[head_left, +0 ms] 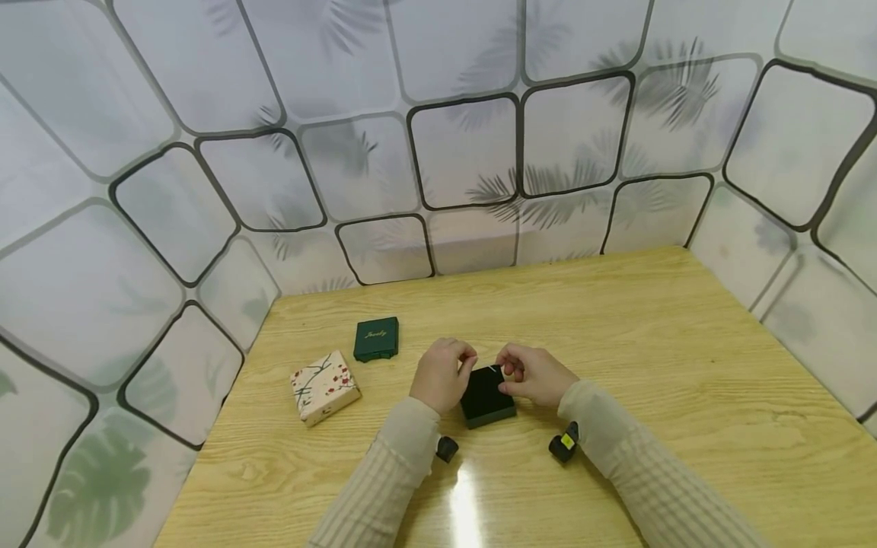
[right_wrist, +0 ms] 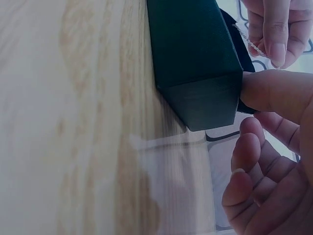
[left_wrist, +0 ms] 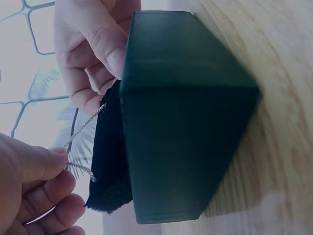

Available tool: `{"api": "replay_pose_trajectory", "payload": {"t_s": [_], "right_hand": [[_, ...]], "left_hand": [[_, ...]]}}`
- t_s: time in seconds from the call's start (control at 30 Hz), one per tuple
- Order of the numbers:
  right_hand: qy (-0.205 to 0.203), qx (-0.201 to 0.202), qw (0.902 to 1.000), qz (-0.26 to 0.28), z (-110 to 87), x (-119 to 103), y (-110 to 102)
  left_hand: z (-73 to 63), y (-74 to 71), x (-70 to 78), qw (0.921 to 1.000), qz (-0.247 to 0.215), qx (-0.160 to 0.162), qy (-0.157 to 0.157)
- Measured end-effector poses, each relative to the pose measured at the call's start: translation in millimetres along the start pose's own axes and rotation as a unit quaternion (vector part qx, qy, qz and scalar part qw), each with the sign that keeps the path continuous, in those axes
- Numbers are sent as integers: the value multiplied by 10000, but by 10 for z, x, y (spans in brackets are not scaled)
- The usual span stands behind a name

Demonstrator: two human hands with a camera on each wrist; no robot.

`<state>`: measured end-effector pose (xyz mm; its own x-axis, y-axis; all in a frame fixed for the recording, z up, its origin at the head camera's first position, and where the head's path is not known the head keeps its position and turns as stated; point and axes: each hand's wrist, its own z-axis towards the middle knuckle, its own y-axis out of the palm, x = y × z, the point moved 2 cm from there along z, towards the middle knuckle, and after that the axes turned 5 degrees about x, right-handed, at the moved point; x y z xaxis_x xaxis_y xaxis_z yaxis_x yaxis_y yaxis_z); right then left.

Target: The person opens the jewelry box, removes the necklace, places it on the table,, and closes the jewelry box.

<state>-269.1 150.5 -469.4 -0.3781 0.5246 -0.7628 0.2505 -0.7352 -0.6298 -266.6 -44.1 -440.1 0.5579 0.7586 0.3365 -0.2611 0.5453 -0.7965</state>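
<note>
A dark green jewelry box (head_left: 492, 418) sits on the table between both hands. Its black pad (left_wrist: 110, 152) stands partly above the rim. From the pad, a thin silver chain (left_wrist: 84, 128) rises in a loop; whether it is a necklace or a bracelet cannot be told. My left hand (head_left: 441, 374) pinches this chain between thumb and forefinger, just above the pad. At the box's other side, my right hand (head_left: 537, 374) holds the pad's edge, thumb (right_wrist: 274, 93) against it near the rim and forefinger beyond. Its other fingers are loosely curled.
A green box lid (head_left: 376, 339) with gold lettering lies on the wooden table (head_left: 658, 342), left of the hands. Nearer stands a cream box (head_left: 325, 387) with red flowers and dark branches. Patterned curtain (head_left: 466, 152) closes off the back and sides.
</note>
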Motion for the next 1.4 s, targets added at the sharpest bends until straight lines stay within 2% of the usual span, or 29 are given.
{"api": "replay_pose_trajectory", "payload": {"t_s": [0.33,0.47,0.7,0.9,1.4], "right_hand": [[-44,5,10000,5,1,5,15],[-52,59,10000,-13,-4,7,12],[-18,136,9999,-97,1,-15,-5],[-34,128,9999,-110,10,-31,19],[-52,157,9998,-80,17,-23,42]], "left_hand": [[4,2,-4,9999,-29,-103,-112],[51,-11,12,9994,42,-333,-91],[187,-43,32,9971,241,-711,123],[224,-50,23,9952,281,-935,100],[284,-11,42,9948,139,-1007,19]]}}
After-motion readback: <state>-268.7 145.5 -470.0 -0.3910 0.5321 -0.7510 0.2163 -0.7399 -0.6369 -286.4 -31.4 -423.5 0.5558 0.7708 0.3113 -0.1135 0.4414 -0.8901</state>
